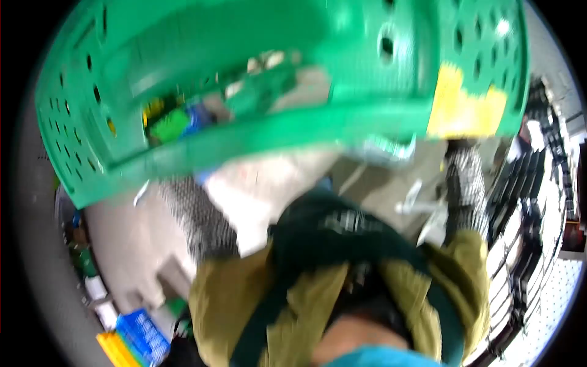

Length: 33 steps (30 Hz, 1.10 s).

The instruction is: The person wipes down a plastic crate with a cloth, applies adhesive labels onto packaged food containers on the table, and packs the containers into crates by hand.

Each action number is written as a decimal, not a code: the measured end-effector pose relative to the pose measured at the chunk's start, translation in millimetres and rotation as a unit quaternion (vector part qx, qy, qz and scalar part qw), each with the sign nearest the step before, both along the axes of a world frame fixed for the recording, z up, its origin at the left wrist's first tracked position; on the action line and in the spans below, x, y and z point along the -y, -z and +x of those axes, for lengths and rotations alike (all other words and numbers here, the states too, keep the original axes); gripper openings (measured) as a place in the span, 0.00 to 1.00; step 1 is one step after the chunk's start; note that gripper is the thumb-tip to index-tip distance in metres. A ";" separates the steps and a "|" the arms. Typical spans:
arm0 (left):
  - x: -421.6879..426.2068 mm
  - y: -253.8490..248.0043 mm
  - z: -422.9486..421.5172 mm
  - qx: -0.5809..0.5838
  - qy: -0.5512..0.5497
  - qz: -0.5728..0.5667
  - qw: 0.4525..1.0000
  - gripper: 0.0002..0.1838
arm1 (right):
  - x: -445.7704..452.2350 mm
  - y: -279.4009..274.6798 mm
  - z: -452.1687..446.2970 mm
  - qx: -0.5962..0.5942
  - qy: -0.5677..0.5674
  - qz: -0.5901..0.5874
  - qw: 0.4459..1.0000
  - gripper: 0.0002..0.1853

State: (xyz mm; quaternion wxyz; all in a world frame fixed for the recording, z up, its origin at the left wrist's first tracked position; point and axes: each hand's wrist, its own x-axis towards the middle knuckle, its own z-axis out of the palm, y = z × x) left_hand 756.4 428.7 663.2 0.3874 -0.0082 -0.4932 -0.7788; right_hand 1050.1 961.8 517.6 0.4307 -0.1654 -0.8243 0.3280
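Note:
A large green plastic crate [367,116] with rows of holes fills the top of the head view, raised in front of my body and tilted. A yellow patch [466,104] is on its right end. My left forearm in a grey knitted sleeve [202,220] reaches up to the crate's left part. On the other side, my right forearm in a matching sleeve [466,183] meets its right end below the yellow patch. Both hands are hidden by the crate, which they appear to hold up. Blurred green, blue and yellow items [174,122] show within the crate's opening.
Black wire racks [520,226] stand close on my right. Blue and yellow packages [143,336] lie at the lower left, with several small items along that side. Pale scraps [422,208] and a clear plastic piece [385,150] are below the crate.

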 end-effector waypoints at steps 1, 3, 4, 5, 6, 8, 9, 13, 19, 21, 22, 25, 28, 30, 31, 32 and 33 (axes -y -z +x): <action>-25.3 1.1 -11.0 0.009 -0.003 -0.029 1.000 0.11 | -11.2 8.0 -4.2 0.029 0.001 -0.016 0.999 0.20; -52.9 1.7 -33.5 -0.001 0.022 -0.003 1.000 0.11 | -34.8 -2.5 -6.4 0.014 0.010 -0.019 1.000 0.20; -67.1 2.4 -48.0 -0.002 0.031 0.011 0.999 0.10 | -54.3 -9.9 -16.0 0.013 0.016 -0.012 1.000 0.20; -87.9 3.3 -64.3 0.007 0.034 -0.016 0.999 0.10 | -75.8 -5.0 -24.5 0.032 0.018 -0.023 0.999 0.20; -115.1 4.2 -78.4 0.013 0.038 -0.044 0.998 0.10 | -82.8 7.2 -28.7 0.060 0.021 -0.036 0.997 0.20; -132.9 -3.6 -83.4 0.014 0.053 -0.008 0.998 0.09 | -88.8 8.5 -22.1 0.055 0.022 -0.038 0.998 0.20; -134.9 -5.4 -88.0 0.015 0.057 -0.003 0.998 0.09 | -87.8 11.9 -21.0 0.062 0.018 -0.043 0.997 0.20; -142.0 6.3 -130.7 0.076 0.100 -0.066 0.990 0.08 | -61.5 12.8 -16.4 0.118 -0.039 -0.117 0.985 0.20; -176.2 36.8 -125.2 0.187 0.192 -0.252 0.930 0.13 | -38.2 -11.5 6.9 0.154 -0.049 -0.300 0.940 0.21; -204.4 49.7 -127.6 0.222 0.264 -0.272 0.898 0.16 | -68.1 2.6 13.9 0.146 -0.030 -0.351 0.924 0.22; -199.9 62.1 -130.3 0.225 0.331 -0.268 0.876 0.17 | -60.1 0.0 22.9 0.152 -0.011 -0.376 0.914 0.20; -206.8 104.5 -157.6 0.285 0.366 -0.344 0.817 0.18 | -75.8 24.9 39.4 0.165 0.022 -0.393 0.904 0.13; -202.3 134.6 -163.9 0.350 0.394 -0.372 0.764 0.21 | -79.1 26.0 36.8 0.218 0.067 -0.390 0.892 0.15; -198.3 156.5 -179.4 0.348 0.385 -0.411 0.750 0.22 | -78.8 26.7 36.2 0.240 0.088 -0.356 0.899 0.17; -196.0 165.1 -183.9 0.366 0.386 -0.408 0.742 0.23 | -79.6 26.7 39.1 0.241 0.113 -0.279 0.923 0.17; -196.4 174.2 -187.8 0.380 0.389 -0.406 0.734 0.24 | -78.1 27.6 45.1 0.239 0.141 -0.200 0.940 0.17; -196.1 197.2 -202.2 0.360 0.375 -0.430 0.738 0.23 | -68.5 19.6 56.9 0.225 0.145 -0.212 0.940 0.16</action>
